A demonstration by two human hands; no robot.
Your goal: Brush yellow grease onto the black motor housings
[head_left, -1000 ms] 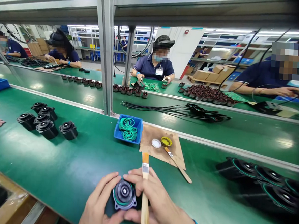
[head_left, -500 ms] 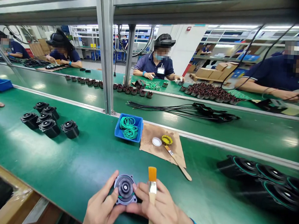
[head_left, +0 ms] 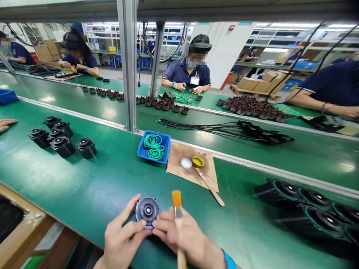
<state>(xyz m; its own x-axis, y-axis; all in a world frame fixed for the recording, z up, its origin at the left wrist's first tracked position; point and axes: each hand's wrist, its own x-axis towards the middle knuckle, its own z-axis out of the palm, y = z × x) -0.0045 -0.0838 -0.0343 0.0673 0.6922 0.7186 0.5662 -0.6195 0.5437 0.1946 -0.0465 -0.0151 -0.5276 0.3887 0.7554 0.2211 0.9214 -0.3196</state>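
One motor (head_left: 147,209), black, lower centre of frame: likely rigid, moderately heavy, slick if oiled, best gripped by its sides; left hand (head_left: 123,234) part-curled, gripping its rim, right hand (head_left: 183,234) nearly closed round a brush (head_left: 178,228), fingertips against its edge.

Your single view looks out from your head, facing forward and tilted down across the green bench (head_left: 88,185). Your left hand (head_left: 123,232) and right hand (head_left: 188,236) are near it, low in the frame around the middle. Higher up, you look beneath an overhead beam (head_left: 235,10), past a metal post (head_left: 124,66), to a co-worker (head_left: 183,73) opposite and cardboard boxes (head_left: 248,84) well beyond.
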